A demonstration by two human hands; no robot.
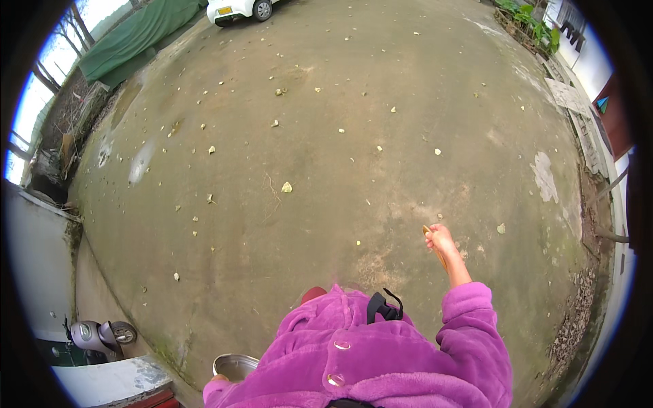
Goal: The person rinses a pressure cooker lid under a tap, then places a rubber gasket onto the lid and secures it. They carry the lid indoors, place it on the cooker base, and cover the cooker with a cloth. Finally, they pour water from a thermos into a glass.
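Observation:
My right hand (441,239) is stretched out ahead over the concrete, its fingers closed round a thin yellow-brown stick (441,260). One end of the stick pokes out past the fingers and the other runs back along the wrist; its exact kind is unclear. Low at my left side is a round metal bowl (239,368), partly covered by my purple sleeve. A small part of my left hand (219,378) shows at the bowl's rim, gripping it, with most of the fingers hidden.
Leaves lie scattered over the concrete yard (326,204). A scooter (95,336) stands by the wall at lower left. A white car (239,9) is parked at the far end, near a green tarp (139,42). Plants (527,20) and a building edge line the right.

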